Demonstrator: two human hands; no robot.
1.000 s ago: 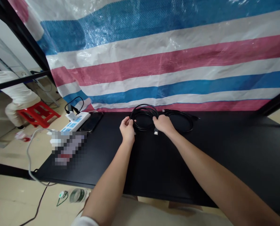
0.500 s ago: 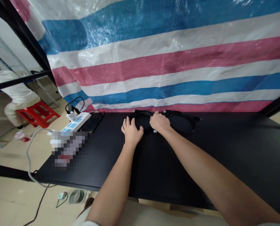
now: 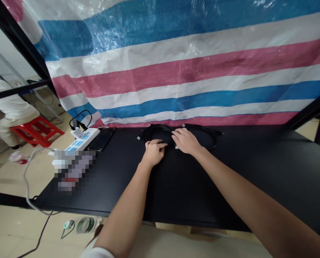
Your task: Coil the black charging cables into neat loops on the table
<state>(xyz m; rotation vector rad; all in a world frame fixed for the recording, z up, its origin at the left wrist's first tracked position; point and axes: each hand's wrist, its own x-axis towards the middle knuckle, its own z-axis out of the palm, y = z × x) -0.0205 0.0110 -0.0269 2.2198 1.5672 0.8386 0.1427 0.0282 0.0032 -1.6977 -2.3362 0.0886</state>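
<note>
Two coiled black cables lie side by side on a black table. The left coiled cable (image 3: 160,126) has a pale plug end at its left. My left hand (image 3: 153,154) rests at the near side of this coil, fingers loosely bent and apart, not visibly gripping it. My right hand (image 3: 187,141) lies where the two coils meet, fingers stretched over the right edge of the left coil. Behind it, the right coiled cable (image 3: 215,138) is partly covered. A small pale piece shows beside the right fingertips.
A white power strip (image 3: 80,141) with plugs and a phone (image 3: 101,139) lie at the table's left, beside a blurred item. Striped sheeting (image 3: 176,82) hangs behind the black table (image 3: 256,179). A person sits on a red stool (image 3: 38,130) at the left; a clear bottle (image 3: 86,225) stands below.
My left hand has gone from spread fingers to loosely bent ones nearer the coil's front. My right hand's closed fingers have straightened over the coil's edge. The view has shifted slightly.
</note>
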